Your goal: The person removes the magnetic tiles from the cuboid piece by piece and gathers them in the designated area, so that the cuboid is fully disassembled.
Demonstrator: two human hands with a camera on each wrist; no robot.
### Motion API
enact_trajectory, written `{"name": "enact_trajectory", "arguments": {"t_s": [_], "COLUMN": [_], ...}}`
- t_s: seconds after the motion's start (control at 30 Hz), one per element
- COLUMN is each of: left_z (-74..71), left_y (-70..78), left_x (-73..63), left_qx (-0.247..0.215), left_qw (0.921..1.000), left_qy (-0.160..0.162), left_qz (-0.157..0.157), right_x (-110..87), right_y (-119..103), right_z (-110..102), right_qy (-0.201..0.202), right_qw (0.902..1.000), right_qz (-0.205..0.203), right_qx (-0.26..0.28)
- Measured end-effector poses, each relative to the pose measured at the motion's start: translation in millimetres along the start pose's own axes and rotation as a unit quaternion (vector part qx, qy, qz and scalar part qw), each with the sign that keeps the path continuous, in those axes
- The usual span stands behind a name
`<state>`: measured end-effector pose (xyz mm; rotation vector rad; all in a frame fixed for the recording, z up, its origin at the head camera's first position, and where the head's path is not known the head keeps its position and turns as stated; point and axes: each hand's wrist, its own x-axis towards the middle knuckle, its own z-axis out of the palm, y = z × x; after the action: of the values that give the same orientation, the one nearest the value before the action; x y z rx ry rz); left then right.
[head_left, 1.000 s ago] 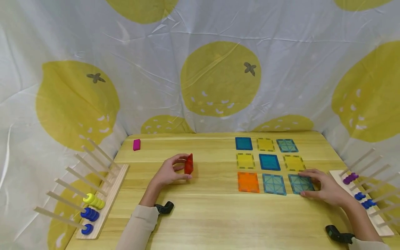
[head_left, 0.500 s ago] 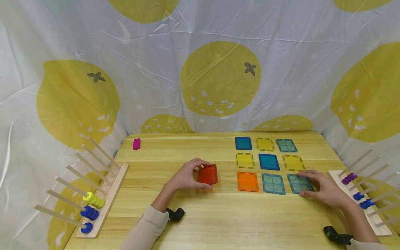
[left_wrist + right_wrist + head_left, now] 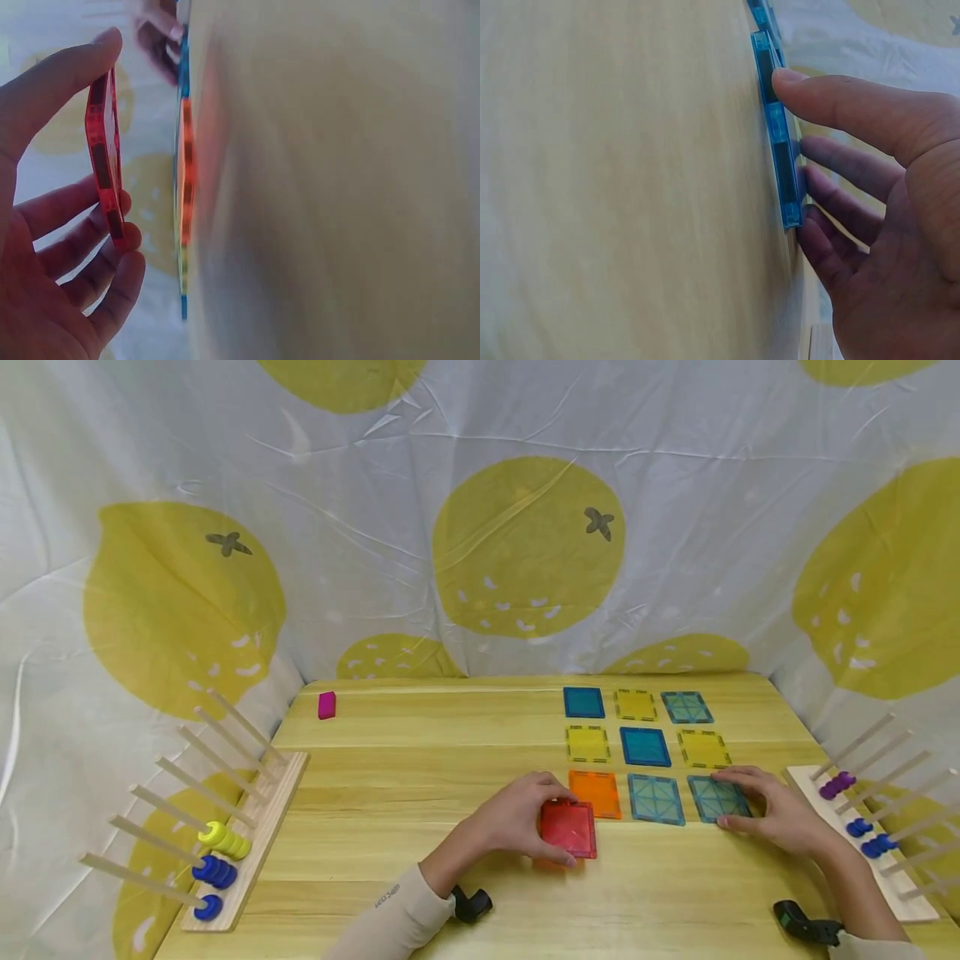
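Observation:
A red translucent square magnetic tile is held by its edges between the thumb and fingers of my left hand. In the left wrist view the red tile is off the tabletop, in front of the orange tile. On the table, my right hand grips a light blue magnetic tile by its edges, thumb on the near side. That tile lies flat in the right wrist view. Beside it are another light blue tile and the orange tile, forming the front row of a grid.
Behind lie yellow tiles and blue tiles in rows. Pegged wooden racks with coloured rings stand at the left and right edges. A magenta block sits at the back left. A lemon-print cloth hangs behind.
My left hand has carried the red tile rightward and toward the table's front, turning it from edge-on to face-up. My right hand has stayed on the light blue tile.

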<state>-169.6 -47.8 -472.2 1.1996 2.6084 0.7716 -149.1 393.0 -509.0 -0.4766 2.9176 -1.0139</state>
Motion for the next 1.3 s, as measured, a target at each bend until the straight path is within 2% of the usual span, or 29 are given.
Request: {"name": "enact_trajectory", "arguments": {"t_s": [0.23, 0.47, 0.67, 0.9, 1.3], "left_z": [21.2, 33.9, 38.4, 44.2, 46.1], "left_y": [21.8, 35.2, 38.6, 40.3, 44.0], "left_x": [13.0, 17.5, 11.9, 10.2, 8.0], "left_qx": [0.023, 0.054, 0.067, 0.082, 0.090], "left_qw": [0.9993, 0.9979, 0.9965, 0.9952, 0.9947], "left_qy": [-0.029, -0.036, -0.040, -0.045, -0.037], "left_qz": [0.008, -0.005, -0.031, -0.030, -0.035], "right_x": [1.5, 1.1, 1.8, 1.4, 0.2], "right_y": [-4.0, -6.4, -7.9, -5.5, -10.7], "right_z": [-1.9, -0.9, 1.1, 0.3, -0.1], "right_qy": [-0.008, 0.000, -0.006, 0.006, -0.020], "right_qw": [0.9997, 0.9999, 0.9998, 1.0000, 0.9991], "right_qz": [0.009, 0.012, 0.021, 0.004, 0.037], "right_qx": [0.020, -0.008, 0.000, 0.004, -0.002]}}
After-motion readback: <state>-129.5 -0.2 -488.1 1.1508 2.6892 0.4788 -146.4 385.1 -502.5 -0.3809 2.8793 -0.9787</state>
